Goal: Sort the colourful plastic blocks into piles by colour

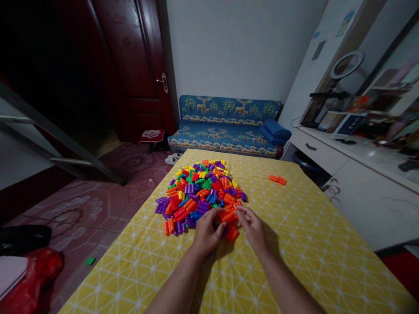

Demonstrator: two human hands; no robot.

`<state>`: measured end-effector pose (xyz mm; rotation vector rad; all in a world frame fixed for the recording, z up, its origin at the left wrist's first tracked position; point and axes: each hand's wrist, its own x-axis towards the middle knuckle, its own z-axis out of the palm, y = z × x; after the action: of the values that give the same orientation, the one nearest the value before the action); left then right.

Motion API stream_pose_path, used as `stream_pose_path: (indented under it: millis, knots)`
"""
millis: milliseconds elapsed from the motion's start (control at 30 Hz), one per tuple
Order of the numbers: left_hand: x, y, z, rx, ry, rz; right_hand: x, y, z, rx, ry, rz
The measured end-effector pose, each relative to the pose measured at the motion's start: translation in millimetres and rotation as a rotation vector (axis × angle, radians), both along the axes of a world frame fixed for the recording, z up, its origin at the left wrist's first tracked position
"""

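Observation:
A big heap of plastic building blocks (196, 187) in orange, purple, red, green, blue and yellow lies on the table. At its near right edge my left hand (207, 231) curls its thumb and fingers about the left end of an orange block (230, 216). Opposite it, my right hand (252, 226) has bent fingers closed at the right end of that block; its fingertips are partly blurred. Just below the two hands lies another orange block (232, 234). Farther right, an orange piece (277, 179) rests apart from the heap.
A yellow patterned cloth covers the table (294, 244). Behind stands a blue sofa (222, 131), with a small stool (152, 136) beside it. A white dresser (356, 174) is at right. On the floor at left lie a green block (90, 261) and a red bag (42, 279).

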<state>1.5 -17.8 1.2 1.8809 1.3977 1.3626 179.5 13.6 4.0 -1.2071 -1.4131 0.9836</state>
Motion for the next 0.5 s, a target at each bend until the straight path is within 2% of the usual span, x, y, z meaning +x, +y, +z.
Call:
stream_pose_path:
  millis: [133, 233, 333, 467, 500]
  knots:
    - [0.3, 0.3, -0.8, -0.012, 0.022, -0.055, -17.9, -18.3, 10.3, -0.034, 0.007, 0.171]
    - [1.0, 0.6, -2.8, -0.021, 0.021, -0.041, -20.0, -18.6, 8.4, -0.069, 0.068, 0.179]
    - [1.3, 1.1, -5.2, -0.029, 0.011, -0.024, -0.3, 2.3, 3.8, -0.056, 0.098, 0.024]
    - [1.1, 2.0, -6.7, -0.002, 0.036, 0.001, 61.6, 55.4, 1.7, 0.015, 0.037, -0.337]
    - [1.1, 2.1, -6.2, 0.006, 0.054, 0.005, 78.1, 67.0, 1.9, 0.029, 0.02, -0.373]
